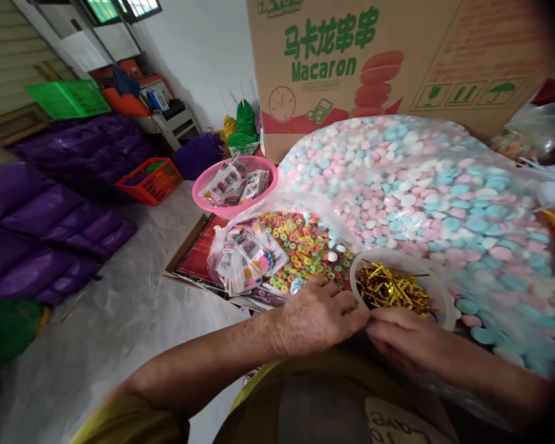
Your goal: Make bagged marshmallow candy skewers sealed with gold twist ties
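Observation:
My left hand [321, 316] is closed, fingers curled and thumb side meeting my other hand. My right hand [404, 338] is closed as well, its fingertips pressed together beside the left ones. Whatever they pinch between them is hidden. Just beyond the hands stands a clear round tub [446, 302] with many gold twist ties [393, 287] in it. Close to my left knuckles lie small colourful ring candies [300, 243] in an open plastic bag. On that bag's left side a pile of small printed packets [250, 253] rests in a loose stack.
A large clear bag of pink, white and blue round candies [411, 185] fills the right side. Behind it stands a cardboard box [324, 74]. A pink basket [271, 196] holds more packets. Purple sacks [41, 228] and a red crate [150, 192] are on the floor at left.

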`<action>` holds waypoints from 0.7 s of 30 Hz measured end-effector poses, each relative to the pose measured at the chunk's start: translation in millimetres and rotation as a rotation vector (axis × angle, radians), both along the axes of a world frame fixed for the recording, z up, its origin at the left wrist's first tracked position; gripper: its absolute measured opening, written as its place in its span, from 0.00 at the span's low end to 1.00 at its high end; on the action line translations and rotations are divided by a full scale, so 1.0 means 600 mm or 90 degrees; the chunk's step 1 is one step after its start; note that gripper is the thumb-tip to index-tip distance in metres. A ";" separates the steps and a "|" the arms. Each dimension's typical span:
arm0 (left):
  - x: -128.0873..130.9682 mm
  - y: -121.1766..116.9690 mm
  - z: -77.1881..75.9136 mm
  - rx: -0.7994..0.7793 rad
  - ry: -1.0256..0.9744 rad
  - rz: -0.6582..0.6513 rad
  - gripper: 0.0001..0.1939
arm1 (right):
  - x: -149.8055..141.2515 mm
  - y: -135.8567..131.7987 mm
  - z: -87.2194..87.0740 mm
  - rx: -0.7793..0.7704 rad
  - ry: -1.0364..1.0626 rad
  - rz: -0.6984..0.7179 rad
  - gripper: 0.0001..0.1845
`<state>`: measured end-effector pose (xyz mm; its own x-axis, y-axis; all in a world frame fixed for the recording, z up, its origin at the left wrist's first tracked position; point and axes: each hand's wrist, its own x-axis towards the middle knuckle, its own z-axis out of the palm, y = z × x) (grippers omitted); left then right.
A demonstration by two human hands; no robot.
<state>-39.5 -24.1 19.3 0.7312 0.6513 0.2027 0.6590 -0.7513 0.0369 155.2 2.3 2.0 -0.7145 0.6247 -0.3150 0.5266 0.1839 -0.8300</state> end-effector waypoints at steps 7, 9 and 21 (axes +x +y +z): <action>0.022 -0.006 -0.067 -0.157 -0.515 0.149 0.11 | 0.050 0.053 0.017 -0.063 0.058 -0.185 0.19; 0.032 0.001 -0.071 -0.362 -0.735 0.286 0.10 | 0.065 0.074 0.012 0.217 -0.036 -0.256 0.17; 0.053 0.017 -0.053 -0.728 -1.150 0.573 0.11 | 0.000 0.141 -0.055 0.312 -0.252 -0.229 0.14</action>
<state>-7.7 -13.6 -12.8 -0.1444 0.8705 -0.4705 -0.4842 0.3525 0.8008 155.4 87.0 -31.2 -0.3287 0.9353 -0.1310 0.8682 0.2446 -0.4318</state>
